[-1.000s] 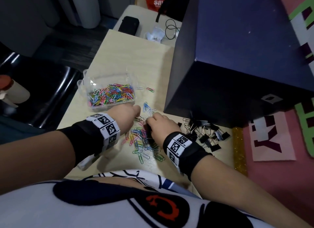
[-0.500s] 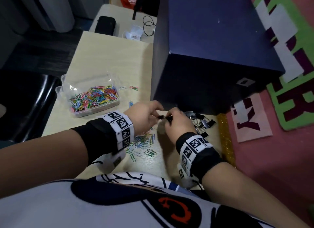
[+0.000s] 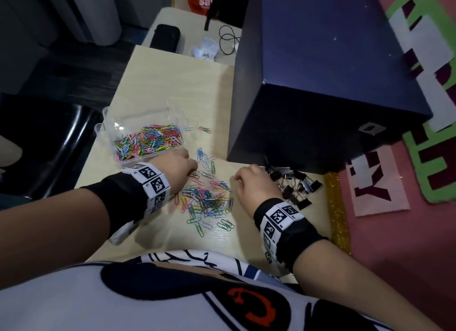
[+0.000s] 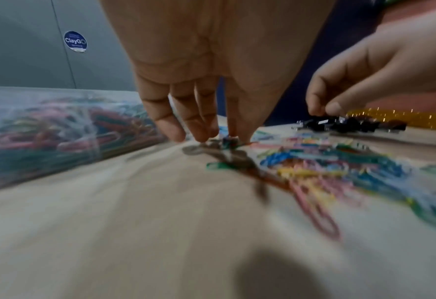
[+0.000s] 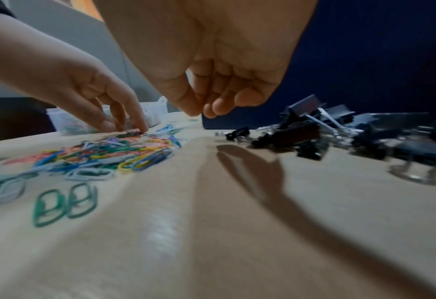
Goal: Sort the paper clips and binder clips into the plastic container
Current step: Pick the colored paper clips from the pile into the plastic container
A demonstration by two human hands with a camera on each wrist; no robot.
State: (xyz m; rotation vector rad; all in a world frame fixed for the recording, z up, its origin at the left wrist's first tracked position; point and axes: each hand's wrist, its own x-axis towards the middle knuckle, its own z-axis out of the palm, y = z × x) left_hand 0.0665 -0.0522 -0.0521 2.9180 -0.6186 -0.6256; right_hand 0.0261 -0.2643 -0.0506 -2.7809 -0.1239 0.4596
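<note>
Left hand: the left hand (image 3: 178,168) is reaching fingertips-down onto the far edge of the loose paper clips (image 3: 206,197), thumb and forefinger closing on one; blur is hiding whether it is lifted.
Right hand: the right hand (image 3: 254,185) is hovering beside the binder clips (image 3: 294,185), fingers loosely curled, gripping nothing in its own wrist view.
Plastic container: the clear plastic container (image 3: 108,127) is sitting on the bench (image 3: 172,84) just beyond the left hand, holding many coloured clips.
Binder clips: lying in a black heap against the dark blue box (image 3: 320,84).
</note>
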